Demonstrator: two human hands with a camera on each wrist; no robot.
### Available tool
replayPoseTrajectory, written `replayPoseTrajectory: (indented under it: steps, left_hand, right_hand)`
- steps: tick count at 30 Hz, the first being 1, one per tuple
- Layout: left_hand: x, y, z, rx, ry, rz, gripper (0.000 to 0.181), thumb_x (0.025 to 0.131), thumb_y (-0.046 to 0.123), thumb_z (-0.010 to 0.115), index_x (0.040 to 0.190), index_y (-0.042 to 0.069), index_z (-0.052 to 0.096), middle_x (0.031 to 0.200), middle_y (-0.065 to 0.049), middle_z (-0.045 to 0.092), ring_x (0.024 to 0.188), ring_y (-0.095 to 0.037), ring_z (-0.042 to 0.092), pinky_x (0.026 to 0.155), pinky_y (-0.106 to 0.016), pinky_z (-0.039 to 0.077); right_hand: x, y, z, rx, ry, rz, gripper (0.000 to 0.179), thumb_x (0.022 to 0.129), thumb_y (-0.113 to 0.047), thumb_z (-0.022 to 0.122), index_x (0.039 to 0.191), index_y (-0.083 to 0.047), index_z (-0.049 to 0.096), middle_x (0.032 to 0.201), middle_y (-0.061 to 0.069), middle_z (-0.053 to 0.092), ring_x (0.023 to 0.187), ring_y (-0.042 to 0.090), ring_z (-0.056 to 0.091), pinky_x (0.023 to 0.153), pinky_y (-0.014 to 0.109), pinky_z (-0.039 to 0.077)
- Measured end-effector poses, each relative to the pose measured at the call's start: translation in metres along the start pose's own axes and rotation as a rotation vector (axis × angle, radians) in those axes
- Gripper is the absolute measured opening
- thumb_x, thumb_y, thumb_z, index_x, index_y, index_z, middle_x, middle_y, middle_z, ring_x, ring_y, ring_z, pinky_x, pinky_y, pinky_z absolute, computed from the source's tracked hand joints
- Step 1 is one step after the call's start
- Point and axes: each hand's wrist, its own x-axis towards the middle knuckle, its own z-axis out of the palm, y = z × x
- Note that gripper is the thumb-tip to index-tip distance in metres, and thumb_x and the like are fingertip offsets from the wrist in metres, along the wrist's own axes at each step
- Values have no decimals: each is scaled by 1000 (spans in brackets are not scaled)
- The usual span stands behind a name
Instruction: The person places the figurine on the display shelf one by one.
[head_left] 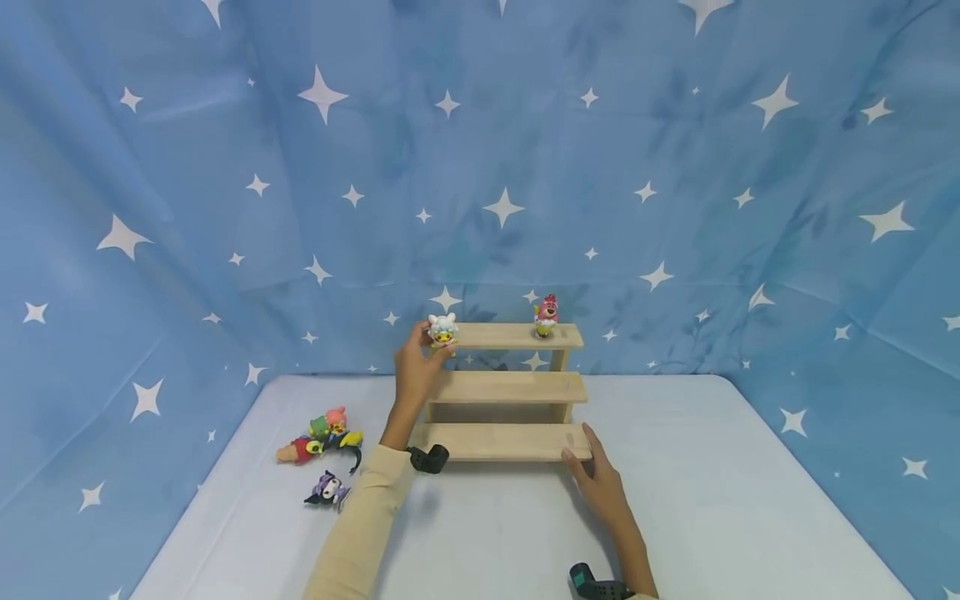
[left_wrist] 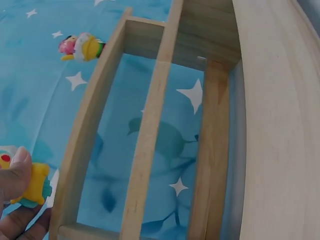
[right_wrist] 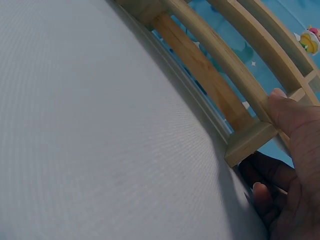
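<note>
Left hand (head_left: pixel 418 371): just left of the frame's centre, at the left end of the top tier (head_left: pixel 502 336); its grip pinches the white-hatted figurine between thumb and fingers.
White-hatted figurine (head_left: pixel 443 332): upright, yellow face toward the head camera, in front of the top tier's left end; whether it touches the wood I cannot tell.
Right hand (head_left: pixel 602 487): right of centre, lower half; its grip holds the right end of the bottom tier (head_left: pixel 498 442), thumb on the board, other fingers curled by the end.
Wooden shelf (head_left: pixel 510 387): three stepped tiers, middle of the frame, standing on the white counter (head_left: pixel 712 500).
Pink bear figurine (head_left: pixel 547 315): upright near the right end of the top tier.
Loose cluster, left of the frame: pink figurine (head_left: pixel 336 417), green figurine (head_left: pixel 319 427), red-and-tan figurine (head_left: pixel 298 451) and yellow-and-black figurine (head_left: pixel 347 440), bunched together on the counter.
Purple-and-black figurine (head_left: pixel 327 490): lying just below that cluster.
Backdrop (head_left: pixel 480 125): blue cloth with white stars, filling the upper frame.
</note>
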Motion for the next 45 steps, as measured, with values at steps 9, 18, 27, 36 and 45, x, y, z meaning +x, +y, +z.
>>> replayPoseTrajectory:
  steps: [9,18,27,36,45]
  left_hand:
    - [7,-4,14,101,13,21,57,84,25,76,132,4,53,114,-20,70,102,-32,69,88,-47,53]
    - [14,-4,24,188,36,5,59,85,29,76,133,6,53,106,-16,72,89,-30,69,77,-46,53]
    - [22,3,23,232,3,-7,59,84,30,76,135,8,54,106,-16,72,89,-31,67,79,-47,51]
    - [27,1,16,113,-43,-38,57,84,19,77,132,1,54,110,-19,68,96,-31,66,83,-43,53]
    - [29,2,21,147,5,1,60,81,20,79,133,0,57,104,-20,70,94,-32,69,91,-47,51]
  right_hand:
    - [-3,5,4,-7,21,-19,78,99,-49,50,156,-9,17,157,25,24,142,48,25,112,65,22]
    - [-5,4,-1,-10,-1,-7,78,99,-50,49,157,-12,15,158,24,22,143,48,24,112,64,22]
    - [-1,1,0,7,-14,-11,78,99,-49,48,157,-11,12,159,23,20,145,46,22,114,61,21]
    - [3,-1,0,-9,-4,-30,77,100,-47,48,157,-9,14,158,25,21,144,48,23,114,63,21]
    - [4,1,-1,-8,-20,-21,76,100,-48,48,157,-11,13,159,23,21,144,46,23,114,62,21]
